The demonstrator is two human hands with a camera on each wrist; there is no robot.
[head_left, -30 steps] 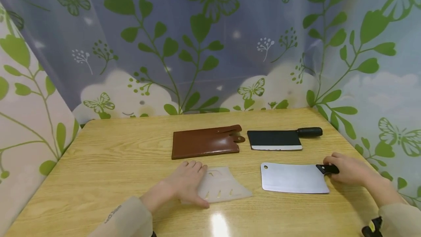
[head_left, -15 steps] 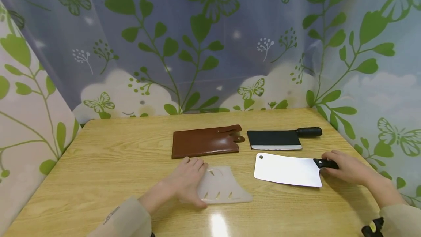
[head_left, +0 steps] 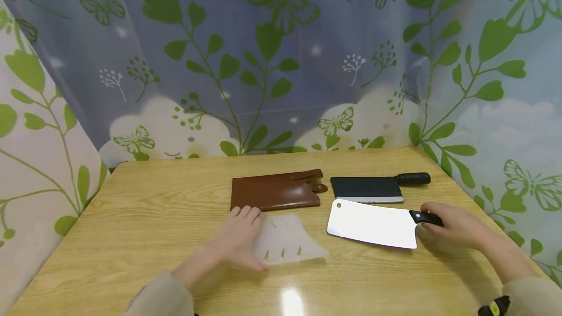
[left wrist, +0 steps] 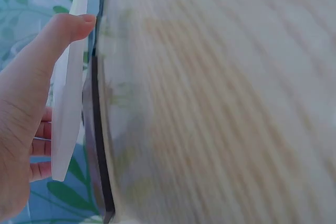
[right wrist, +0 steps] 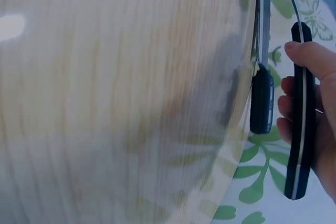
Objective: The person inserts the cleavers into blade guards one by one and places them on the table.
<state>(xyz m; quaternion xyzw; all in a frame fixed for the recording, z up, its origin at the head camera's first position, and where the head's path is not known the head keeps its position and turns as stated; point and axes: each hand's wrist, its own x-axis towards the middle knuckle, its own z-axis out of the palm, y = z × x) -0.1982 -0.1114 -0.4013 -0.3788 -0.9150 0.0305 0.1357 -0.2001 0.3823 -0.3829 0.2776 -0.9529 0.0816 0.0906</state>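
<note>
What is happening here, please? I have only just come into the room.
A person's right hand holds a cleaver by its black handle, and the left hand grips a translucent plastic piece. These two things are apart. Farther back, a brown leather sheath and a dark-bladed knife lie on the wooden table.

Got 1 wood-grain table (head_left: 145,223), glossy, with 1 bright glare spot (head_left: 292,302) on the near side. Carries 2 items directly, both toward the back: 1 brown sheath (head_left: 273,191), flat, flap end (head_left: 321,188) facing right; just beside it, 1 black knife (head_left: 366,188), handle (head_left: 413,178) pointing right.
</note>
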